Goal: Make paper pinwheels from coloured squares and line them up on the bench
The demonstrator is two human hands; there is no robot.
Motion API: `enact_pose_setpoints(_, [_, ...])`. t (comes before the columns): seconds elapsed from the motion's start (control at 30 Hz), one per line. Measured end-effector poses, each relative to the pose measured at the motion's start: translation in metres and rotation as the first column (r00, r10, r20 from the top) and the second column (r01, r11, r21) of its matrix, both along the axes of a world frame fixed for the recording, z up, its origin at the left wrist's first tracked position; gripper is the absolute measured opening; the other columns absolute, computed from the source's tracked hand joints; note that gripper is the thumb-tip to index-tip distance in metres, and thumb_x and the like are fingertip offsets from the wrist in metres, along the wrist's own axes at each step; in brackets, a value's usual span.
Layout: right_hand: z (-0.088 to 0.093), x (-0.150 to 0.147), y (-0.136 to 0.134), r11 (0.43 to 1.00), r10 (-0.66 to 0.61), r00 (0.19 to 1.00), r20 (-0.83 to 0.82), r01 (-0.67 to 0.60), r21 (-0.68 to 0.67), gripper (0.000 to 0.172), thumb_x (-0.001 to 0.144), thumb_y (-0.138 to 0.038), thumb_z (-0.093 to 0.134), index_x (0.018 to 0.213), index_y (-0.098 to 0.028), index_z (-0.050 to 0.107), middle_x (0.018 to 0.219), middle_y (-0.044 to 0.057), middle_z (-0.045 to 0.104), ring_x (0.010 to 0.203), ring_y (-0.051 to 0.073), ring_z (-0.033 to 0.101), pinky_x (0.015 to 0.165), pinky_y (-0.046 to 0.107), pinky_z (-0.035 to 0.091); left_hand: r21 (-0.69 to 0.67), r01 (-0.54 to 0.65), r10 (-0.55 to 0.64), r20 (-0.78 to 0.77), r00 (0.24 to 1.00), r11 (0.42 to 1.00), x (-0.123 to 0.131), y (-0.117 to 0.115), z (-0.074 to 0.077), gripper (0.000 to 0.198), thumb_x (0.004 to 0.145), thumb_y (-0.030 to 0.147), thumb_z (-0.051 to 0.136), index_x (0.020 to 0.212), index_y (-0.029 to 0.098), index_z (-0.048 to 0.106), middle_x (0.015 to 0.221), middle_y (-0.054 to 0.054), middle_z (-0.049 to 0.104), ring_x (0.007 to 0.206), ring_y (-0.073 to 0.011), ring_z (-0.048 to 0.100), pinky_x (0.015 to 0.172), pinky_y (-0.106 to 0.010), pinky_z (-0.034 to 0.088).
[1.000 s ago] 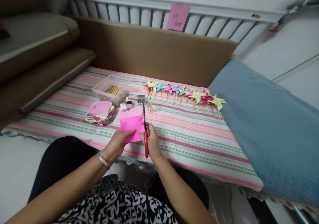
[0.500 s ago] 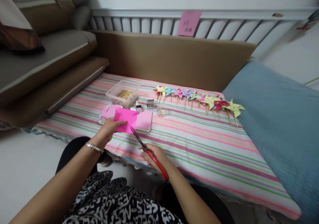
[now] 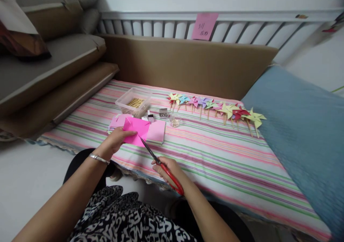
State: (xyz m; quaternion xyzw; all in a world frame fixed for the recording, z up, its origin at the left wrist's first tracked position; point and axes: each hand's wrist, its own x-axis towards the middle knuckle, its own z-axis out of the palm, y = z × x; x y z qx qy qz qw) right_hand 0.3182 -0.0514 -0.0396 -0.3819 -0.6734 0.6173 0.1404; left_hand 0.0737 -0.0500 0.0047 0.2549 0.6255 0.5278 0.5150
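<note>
A bright pink square of paper (image 3: 139, 127) is pinched in my left hand (image 3: 117, 137), thumb on top. My right hand (image 3: 168, 168) is wrapped round the red handles of a pair of scissors (image 3: 172, 179). The dark blades point up and left, and their tips are at the paper's lower right part. Stacks of paper lie beneath and beside it, a light pink sheet (image 3: 157, 131) on top at the right. Close behind are a small white and black box (image 3: 150, 117), a small open box of tiny pieces (image 3: 163, 113) and a round clear container (image 3: 174, 122).
A clear plastic tub (image 3: 126, 107) holds wooden sticks (image 3: 135, 103). Several paper pinwheels (image 3: 228, 110) on sticks lie in a row on the striped cloth (image 3: 215, 145). Behind stands a brown padded board (image 3: 174, 66); stacked cushions (image 3: 53, 66) are at the left, blue fabric (image 3: 301, 127) at the right.
The view has shifted slightly. The scissor blades look closer together than before, with their tips still at the pink paper. Both hands keep their holds.
</note>
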Motion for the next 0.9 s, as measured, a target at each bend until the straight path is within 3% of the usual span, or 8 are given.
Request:
enact_pose_setpoints(0.43, [-0.003, -0.002, 0.002, 1.0, -0.017, 0.999, -0.043, 0.018, 0.016, 0.029, 0.079, -0.043, 0.062, 0.093, -0.018, 0.065, 0.056, -0.004, 0.047, 0.047, 0.009, 0.043, 0.044, 0.021, 0.031, -0.027, 0.019, -0.018, 0.068, 0.998, 0.999, 0.004, 0.001, 0.005, 0.028, 0.049, 0.02, 0.084, 0.069, 0.011, 0.067, 0.059, -0.003, 0.068, 0.049, -0.0139, 0.06, 0.049, -0.023, 0.044])
enact_pose_setpoints(0.67, [0.0, -0.001, 0.002, 0.999, -0.02, 0.998, -0.051, 0.022, 0.037, 0.028, 0.079, -0.04, 0.062, 0.094, -0.017, 0.066, 0.057, -0.004, 0.048, 0.049, 0.009, 0.045, 0.045, 0.02, 0.032, -0.051, 0.037, -0.032, 0.103, 0.994, 0.998, 0.01, -0.003, 0.012, 0.029, 0.048, 0.021, 0.084, 0.068, 0.011, 0.067, 0.06, -0.006, 0.069, 0.051, -0.0177, 0.063, 0.051, -0.028, 0.048])
enact_pose_setpoints(0.9, [-0.007, -0.001, 0.004, 0.996, 0.003, 0.999, -0.046, 0.002, 0.091, 0.034, 0.079, -0.043, 0.062, 0.097, -0.015, 0.067, 0.06, -0.004, 0.049, 0.05, 0.008, 0.039, 0.048, 0.021, 0.033, -0.058, 0.018, -0.012, 0.109, 0.994, 0.998, 0.011, -0.004, 0.015, 0.03, 0.047, 0.02, 0.084, 0.07, 0.01, 0.066, 0.06, -0.005, 0.069, 0.05, -0.0167, 0.061, 0.049, -0.027, 0.048])
